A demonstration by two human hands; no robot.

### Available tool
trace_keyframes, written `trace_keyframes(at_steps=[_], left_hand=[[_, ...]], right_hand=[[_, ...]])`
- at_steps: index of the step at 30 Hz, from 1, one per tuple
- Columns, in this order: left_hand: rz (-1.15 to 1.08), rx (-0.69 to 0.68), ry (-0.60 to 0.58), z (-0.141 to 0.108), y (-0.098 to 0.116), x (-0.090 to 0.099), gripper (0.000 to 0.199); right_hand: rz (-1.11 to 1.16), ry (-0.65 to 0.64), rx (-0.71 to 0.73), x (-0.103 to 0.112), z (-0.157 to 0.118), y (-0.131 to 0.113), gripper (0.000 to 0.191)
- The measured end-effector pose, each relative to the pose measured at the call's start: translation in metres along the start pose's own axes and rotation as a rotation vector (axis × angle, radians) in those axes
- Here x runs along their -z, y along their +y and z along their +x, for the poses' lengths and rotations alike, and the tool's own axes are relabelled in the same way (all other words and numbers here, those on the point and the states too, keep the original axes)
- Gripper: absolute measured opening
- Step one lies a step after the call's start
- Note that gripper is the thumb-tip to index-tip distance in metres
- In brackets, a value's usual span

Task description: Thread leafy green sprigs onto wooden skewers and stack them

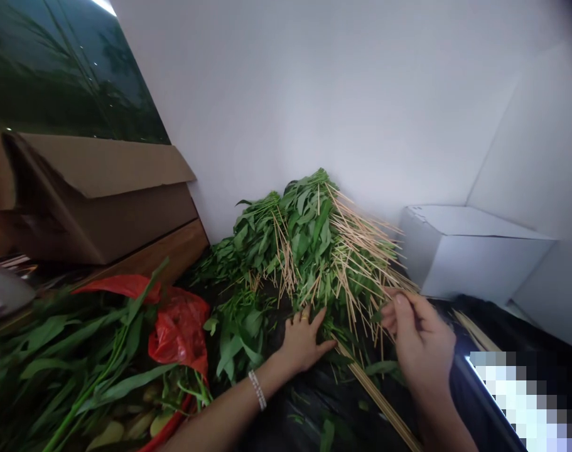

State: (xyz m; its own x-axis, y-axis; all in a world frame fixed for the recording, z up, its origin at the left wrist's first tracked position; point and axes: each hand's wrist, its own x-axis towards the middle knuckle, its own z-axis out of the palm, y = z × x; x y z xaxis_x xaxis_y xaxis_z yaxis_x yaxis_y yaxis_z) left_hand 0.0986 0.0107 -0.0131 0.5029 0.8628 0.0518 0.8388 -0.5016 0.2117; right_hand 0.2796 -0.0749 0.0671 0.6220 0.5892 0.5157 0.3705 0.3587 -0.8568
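My left hand (301, 344), wearing a ring and a bead bracelet, reaches out with its fingers spread over the near edge of the leafy greens. My right hand (420, 333) is closed, thumb and fingertips pinched at the end of a thin bamboo skewer on the right side of the pile. Leafy green bunches (309, 220) are heaped against the wall, with many bamboo skewers (361, 232) sticking out of them to the right. A bundle of loose bamboo skewers (380, 398) lies between my hands. Left of my left hand rests a smaller clump of greens (243, 326).
At the lower left, long-leaved stems (97, 358) lie with a red plastic bag (182, 326). A cardboard box (120, 213) stands behind them. A white box (483, 251) stands at right, near a bright pixelated area (525, 402). Black plastic sheeting (290, 414) covers the surface.
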Motion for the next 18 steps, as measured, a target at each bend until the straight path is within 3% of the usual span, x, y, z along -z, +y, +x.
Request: trace_keyframes(at_steps=[5,10,14,18], left_hand=[[-0.021,-0.108,0.137,0.004,-0.003,-0.021,0.034],[-0.364,-0.097,0.211,0.015,-0.013,-0.026,0.012],[-0.448,-0.031,0.264,0.016,-0.018,-0.012,0.016],[-0.487,-0.017,0.271,0.005,-0.022,0.020,0.021]], right_hand=[[0.000,-0.106,-0.001,0.009,0.017,-0.006,0.031],[0.081,-0.240,-0.128,0.029,0.043,-0.009,0.035],[0.006,-0.355,-0.165,0.050,0.050,0.001,0.033],[-0.257,-0.683,-0.170,0.064,0.027,0.028,0.026]])
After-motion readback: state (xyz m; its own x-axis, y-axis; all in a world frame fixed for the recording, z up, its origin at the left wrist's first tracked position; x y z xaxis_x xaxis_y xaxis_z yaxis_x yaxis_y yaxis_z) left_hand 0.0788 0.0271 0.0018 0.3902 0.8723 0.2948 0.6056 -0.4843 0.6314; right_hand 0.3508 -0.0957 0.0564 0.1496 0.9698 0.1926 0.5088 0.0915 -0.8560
